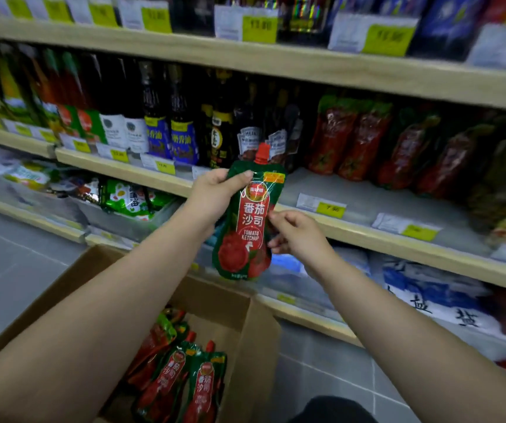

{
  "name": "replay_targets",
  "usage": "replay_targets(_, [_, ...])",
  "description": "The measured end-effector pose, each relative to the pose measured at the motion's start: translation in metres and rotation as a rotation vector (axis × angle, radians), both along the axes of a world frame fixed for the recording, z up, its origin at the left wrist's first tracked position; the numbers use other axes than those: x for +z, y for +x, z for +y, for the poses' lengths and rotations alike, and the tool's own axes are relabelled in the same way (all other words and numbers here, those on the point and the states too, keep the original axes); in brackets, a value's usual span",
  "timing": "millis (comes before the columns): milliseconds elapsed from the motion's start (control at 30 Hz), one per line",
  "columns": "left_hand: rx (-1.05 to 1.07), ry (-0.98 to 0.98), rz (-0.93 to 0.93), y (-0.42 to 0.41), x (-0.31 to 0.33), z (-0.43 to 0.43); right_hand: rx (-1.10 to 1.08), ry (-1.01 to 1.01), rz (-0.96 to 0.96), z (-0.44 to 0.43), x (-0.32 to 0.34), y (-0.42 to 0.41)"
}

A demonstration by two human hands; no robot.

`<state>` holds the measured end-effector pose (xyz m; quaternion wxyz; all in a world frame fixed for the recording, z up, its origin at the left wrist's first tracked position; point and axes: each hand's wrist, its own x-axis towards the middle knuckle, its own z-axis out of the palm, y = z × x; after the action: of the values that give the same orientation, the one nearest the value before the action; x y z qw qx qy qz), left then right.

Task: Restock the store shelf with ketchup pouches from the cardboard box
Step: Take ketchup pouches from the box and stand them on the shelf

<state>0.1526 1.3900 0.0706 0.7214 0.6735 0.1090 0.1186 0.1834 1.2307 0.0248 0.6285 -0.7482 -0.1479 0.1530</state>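
Left hand (215, 193): gripping the tomato ketchup pouch (250, 221) near its top, thumb on its face, before the shelf (367, 193) front edge.
Right hand (299, 236): curled fingers meeting the pouch's right edge (pinch unclear).
Shelved pouches (352, 138): standing at the back edge.
Cardboard box (254, 346): boxed pouches (184, 380) are waiting.

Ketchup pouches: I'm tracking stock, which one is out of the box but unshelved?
The upright pouch the left hand grips near its spout; others lie in the cardboard box or stand on the shelf.
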Motion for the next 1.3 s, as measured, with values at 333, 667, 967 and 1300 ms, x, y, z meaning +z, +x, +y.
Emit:
replay_targets(333, [-0.210,-0.114,0.096,0.070,0.019,-0.116,-0.421,-0.285,-0.166,-0.112,0.020,0.041])
replay_targets(667, [-0.268,0.286,0.117,0.106,0.021,-0.198,-0.651,-0.182,-0.013,-0.200,0.059,0.100])
replay_targets(967, [-0.286,0.468,0.005,0.151,0.037,-0.234,-0.809,-0.204,-0.160,-0.208,0.075,0.134])
replay_targets(1300, [-0.334,0.511,0.056,0.139,-0.007,-0.231,-0.776,-0.198,-0.197,-0.209,0.036,0.111])
